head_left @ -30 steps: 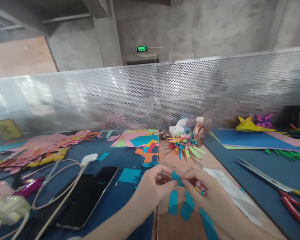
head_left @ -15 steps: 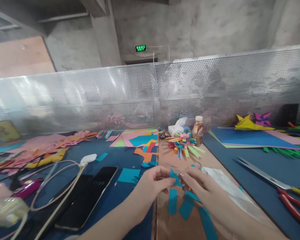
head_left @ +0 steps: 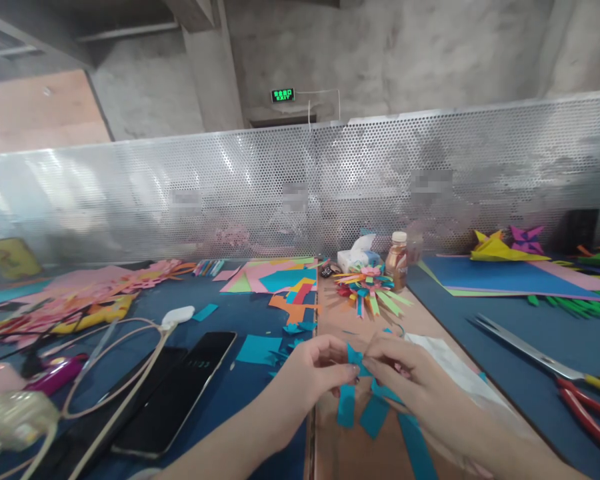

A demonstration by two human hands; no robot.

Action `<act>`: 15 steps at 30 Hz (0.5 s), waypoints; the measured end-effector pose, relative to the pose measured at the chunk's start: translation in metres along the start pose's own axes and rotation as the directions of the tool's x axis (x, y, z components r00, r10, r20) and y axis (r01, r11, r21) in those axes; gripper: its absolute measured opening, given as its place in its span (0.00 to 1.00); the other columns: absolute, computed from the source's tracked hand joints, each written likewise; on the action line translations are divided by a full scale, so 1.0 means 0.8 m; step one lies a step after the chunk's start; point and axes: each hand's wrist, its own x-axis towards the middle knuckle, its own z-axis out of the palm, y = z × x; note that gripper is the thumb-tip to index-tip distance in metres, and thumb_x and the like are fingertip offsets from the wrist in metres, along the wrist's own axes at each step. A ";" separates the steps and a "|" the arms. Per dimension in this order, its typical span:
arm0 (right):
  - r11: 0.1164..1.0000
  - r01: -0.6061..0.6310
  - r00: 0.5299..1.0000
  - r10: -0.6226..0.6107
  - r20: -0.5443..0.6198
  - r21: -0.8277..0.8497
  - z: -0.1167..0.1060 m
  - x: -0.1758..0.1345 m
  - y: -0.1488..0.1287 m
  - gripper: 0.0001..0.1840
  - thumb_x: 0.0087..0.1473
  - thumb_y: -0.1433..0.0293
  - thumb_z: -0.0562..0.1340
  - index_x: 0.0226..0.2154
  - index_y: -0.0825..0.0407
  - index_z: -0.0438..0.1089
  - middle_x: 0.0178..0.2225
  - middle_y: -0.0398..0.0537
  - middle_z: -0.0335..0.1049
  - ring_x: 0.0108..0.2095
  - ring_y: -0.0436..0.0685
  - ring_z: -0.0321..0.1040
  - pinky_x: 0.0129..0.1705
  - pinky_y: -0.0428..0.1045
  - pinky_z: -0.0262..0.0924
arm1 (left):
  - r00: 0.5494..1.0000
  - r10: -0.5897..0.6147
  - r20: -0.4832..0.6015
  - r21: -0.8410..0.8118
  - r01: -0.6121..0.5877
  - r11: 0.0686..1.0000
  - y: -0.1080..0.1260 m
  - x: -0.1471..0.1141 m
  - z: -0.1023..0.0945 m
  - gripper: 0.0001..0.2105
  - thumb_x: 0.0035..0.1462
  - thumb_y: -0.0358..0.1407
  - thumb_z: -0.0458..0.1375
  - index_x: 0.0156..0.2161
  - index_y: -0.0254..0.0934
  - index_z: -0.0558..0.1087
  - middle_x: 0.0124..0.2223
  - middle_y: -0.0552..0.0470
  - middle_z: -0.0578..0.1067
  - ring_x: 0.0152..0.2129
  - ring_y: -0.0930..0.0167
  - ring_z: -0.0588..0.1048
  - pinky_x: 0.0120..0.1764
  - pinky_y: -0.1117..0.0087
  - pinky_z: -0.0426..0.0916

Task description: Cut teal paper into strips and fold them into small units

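Between my two hands is a small piece of blue paper (head_left: 354, 357), pinched at both sides just above the table. My left hand (head_left: 325, 363) grips its left edge with thumb and fingers. My right hand (head_left: 393, 363) pinches the right side; its fingers partly cover the paper, so its full shape is hidden. Below the hands, a blue paper strip (head_left: 347, 407) and a wider blue paper piece (head_left: 374, 417) lie on the brown tabletop (head_left: 350, 453). A long blue strip (head_left: 417, 447) runs toward the near edge under my right forearm.
A phone (head_left: 177, 400) and a white charging cable (head_left: 177, 317) lie at left. Large scissors (head_left: 545, 360) with red and yellow handles rest at right. Further back stand a tissue box (head_left: 357, 257), a bottle (head_left: 397, 260) and colourful paper strips (head_left: 370, 287).
Both hands keep their pinch on the blue paper and have shifted slightly right and down with it. The loose pieces lie as before.
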 end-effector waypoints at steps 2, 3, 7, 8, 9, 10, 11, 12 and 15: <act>1.000 0.015 1.000 -0.015 0.000 -0.023 0.002 0.002 0.006 0.14 0.54 0.72 0.50 0.19 0.52 0.60 0.20 0.40 0.62 0.23 0.48 0.60 0.25 0.43 0.57 | 1.000 0.020 -0.016 0.007 -0.020 1.000 0.003 -0.001 0.001 0.06 0.41 0.32 0.59 0.28 0.33 0.69 0.24 0.54 0.69 0.22 0.76 0.66 0.25 0.76 0.59; 0.999 0.026 1.000 -0.027 -0.010 -0.039 0.004 0.003 0.009 0.12 0.54 0.72 0.51 0.21 0.52 0.62 0.21 0.41 0.64 0.24 0.49 0.61 0.26 0.44 0.58 | 0.999 0.026 -0.029 0.011 -0.026 1.000 0.005 -0.002 0.001 0.06 0.41 0.33 0.59 0.27 0.33 0.69 0.24 0.54 0.69 0.21 0.76 0.66 0.26 0.76 0.60; 0.990 0.092 0.984 -0.106 -0.140 -0.105 0.007 0.005 0.022 0.05 0.50 0.71 0.56 0.31 0.51 0.67 0.27 0.44 0.67 0.24 0.49 0.63 0.24 0.44 0.60 | 0.995 0.025 -0.092 0.035 -0.022 0.999 0.010 -0.004 0.005 0.07 0.39 0.34 0.60 0.26 0.33 0.68 0.23 0.54 0.68 0.21 0.75 0.67 0.26 0.74 0.61; 0.986 0.118 0.975 -0.138 -0.176 -0.115 0.007 0.005 0.023 0.05 0.49 0.72 0.56 0.31 0.51 0.67 0.27 0.45 0.67 0.23 0.49 0.63 0.23 0.44 0.60 | 0.994 0.024 -0.102 0.042 -0.019 0.999 0.010 -0.004 0.006 0.08 0.39 0.35 0.60 0.26 0.33 0.68 0.23 0.54 0.68 0.21 0.74 0.67 0.25 0.74 0.61; 0.981 0.151 0.963 -0.174 -0.206 -0.123 0.007 0.005 0.023 0.05 0.49 0.72 0.56 0.30 0.51 0.67 0.27 0.45 0.67 0.24 0.49 0.63 0.23 0.44 0.61 | 0.994 0.023 -0.108 0.050 -0.017 0.999 0.011 -0.005 0.007 0.08 0.38 0.35 0.60 0.25 0.33 0.68 0.22 0.54 0.68 0.21 0.74 0.67 0.25 0.74 0.61; 0.974 0.183 0.949 -0.211 -0.235 -0.133 0.007 0.004 0.022 0.05 0.48 0.73 0.56 0.29 0.51 0.67 0.27 0.45 0.67 0.25 0.49 0.64 0.24 0.43 0.62 | 0.993 0.025 -0.111 0.058 -0.019 0.998 0.011 -0.005 0.007 0.08 0.38 0.35 0.60 0.25 0.33 0.68 0.22 0.54 0.69 0.21 0.74 0.67 0.25 0.74 0.61; 0.965 0.216 0.934 -0.248 -0.258 -0.147 0.008 0.003 0.021 0.05 0.48 0.74 0.56 0.29 0.50 0.67 0.27 0.45 0.68 0.26 0.49 0.65 0.25 0.43 0.63 | 0.994 0.027 -0.110 0.063 -0.020 0.998 0.010 -0.005 0.008 0.08 0.38 0.35 0.61 0.26 0.33 0.68 0.22 0.54 0.69 0.21 0.74 0.67 0.25 0.74 0.61; 0.956 0.243 0.918 -0.281 -0.281 -0.165 0.008 0.002 0.019 0.06 0.48 0.75 0.57 0.29 0.50 0.67 0.28 0.45 0.68 0.27 0.50 0.66 0.27 0.44 0.63 | 0.994 0.029 -0.108 0.068 -0.021 0.997 0.010 -0.005 0.008 0.08 0.38 0.35 0.61 0.26 0.33 0.69 0.23 0.54 0.69 0.21 0.74 0.67 0.25 0.75 0.61; 0.922 0.310 0.868 -0.374 -0.326 -0.232 0.009 0.000 0.016 0.06 0.48 0.76 0.57 0.29 0.51 0.68 0.28 0.46 0.68 0.30 0.50 0.66 0.30 0.44 0.64 | 0.993 0.034 -0.112 0.073 -0.026 0.997 0.009 -0.006 0.008 0.08 0.38 0.34 0.60 0.27 0.33 0.70 0.23 0.53 0.69 0.21 0.75 0.66 0.26 0.74 0.61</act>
